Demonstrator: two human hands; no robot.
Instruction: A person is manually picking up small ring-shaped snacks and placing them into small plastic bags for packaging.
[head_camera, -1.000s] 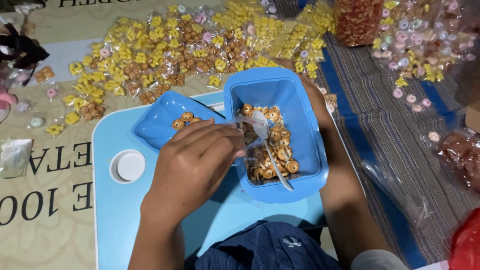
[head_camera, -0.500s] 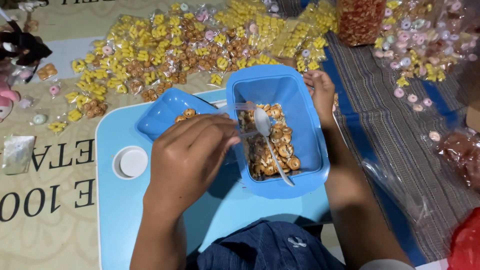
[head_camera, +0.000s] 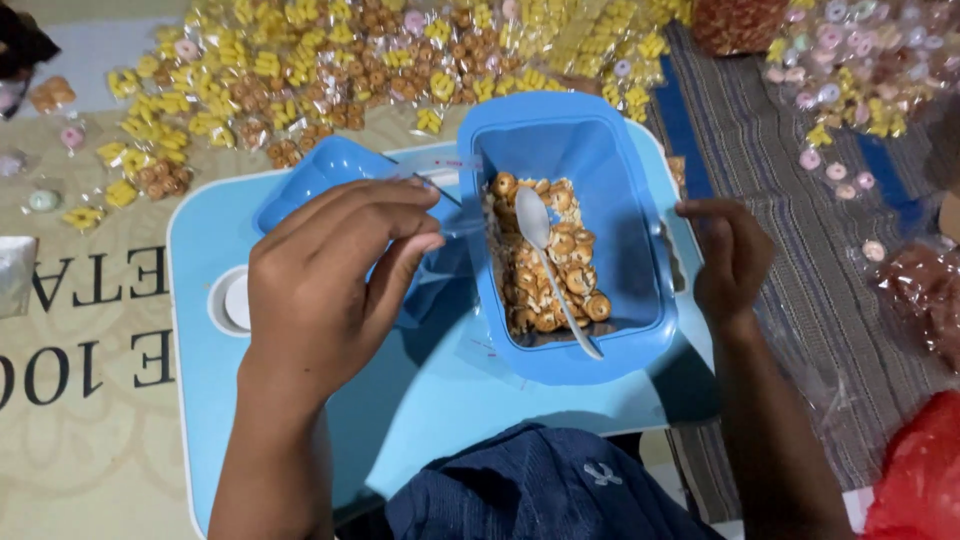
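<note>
Packing station, viewed from the head camera. Light blue tray surface (head_camera: 420, 400) across the lap, with a round recess at its left edge holding a white cap (head_camera: 237, 300). On it: a deep blue rectangular tub (head_camera: 620, 200), tilted toward the viewer, its lower-left part holding a heap of small round brown biscuits (head_camera: 545, 270); a white plastic spoon (head_camera: 550, 265) lies in the heap, bowl up toward the far end, handle reaching the near rim. Behind the left hand, the tub's blue lid (head_camera: 320, 180), upturned; contents mostly hidden. Left hand (head_camera: 330, 280): fingers closed narrow, pinching the mouth of a small clear plastic bag (head_camera: 440, 195), held just beside the tub's left wall; the bag is thin, and whether it holds anything cannot be told. Right hand (head_camera: 730, 255): empty, fingers loosely curled, resting at the tub's right rim, apparently steadying it, though contact cannot be confirmed. Beyond the tray, on the mat: a wide spread of filled small packets (head_camera: 300, 70), yellow and brown sweets; to the right, on striped cloth (head_camera: 760, 160), packets of pink and pale ring sweets (head_camera: 850, 70). Step in hand, by judgement: a fresh bag held ready for filling, spoon not yet lifted. Next move calls for: the right hand to take the spoon's handle, scoop biscuits, and tip them into the bag mouth, which the left hand must spread open and keep close over the tub so strays fall back inside.
</note>
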